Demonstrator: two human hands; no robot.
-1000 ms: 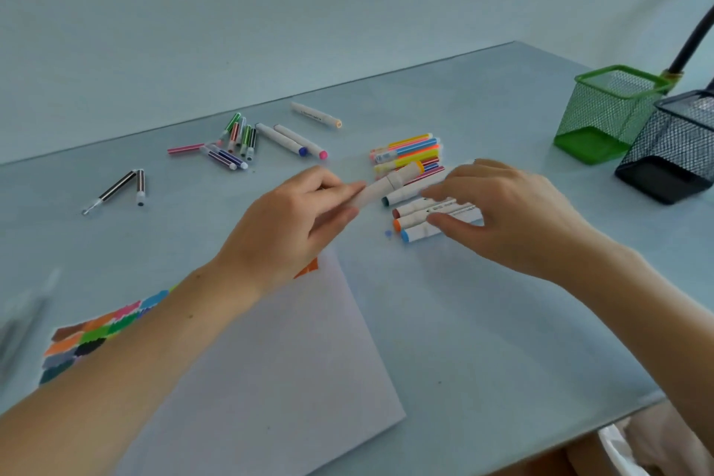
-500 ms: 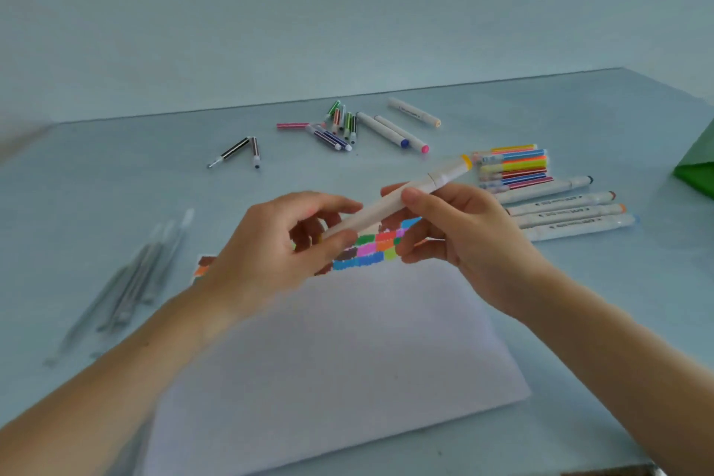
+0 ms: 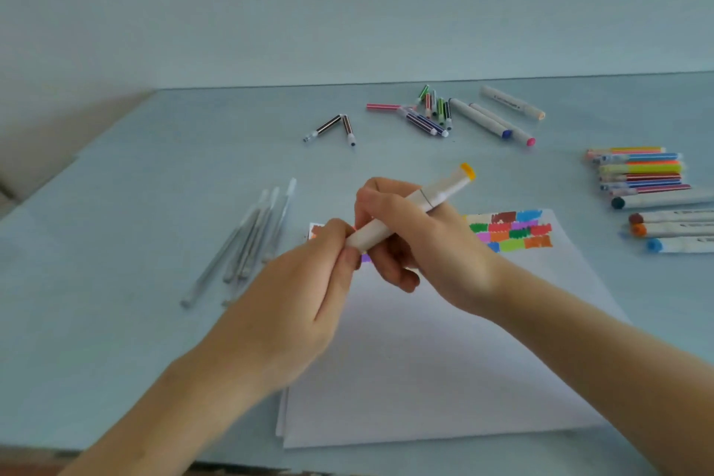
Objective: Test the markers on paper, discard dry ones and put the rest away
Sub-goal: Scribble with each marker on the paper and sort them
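A white marker with a yellow-orange end cap (image 3: 425, 201) is held above the white paper (image 3: 444, 371), tilted up to the right. My right hand (image 3: 421, 243) grips its middle. My left hand (image 3: 305, 301) pinches its lower left end between thumb and fingers. Coloured test patches (image 3: 510, 230) fill the paper's far edge. At the right lie thick white markers (image 3: 672, 232) and a bundle of thin coloured pens (image 3: 637, 172). More markers (image 3: 459, 114) lie scattered at the back.
Several clear, pale pens (image 3: 251, 240) lie left of the paper. Two dark striped thin markers (image 3: 334, 126) rest at the back centre. The table's near edge runs along the bottom of the view, its left edge meets a wall corner.
The view swung left, so the mesh bins left the frame. Both hands lifted the white marker from the pile at the right and brought it over the paper; the left hand now pinches its end.
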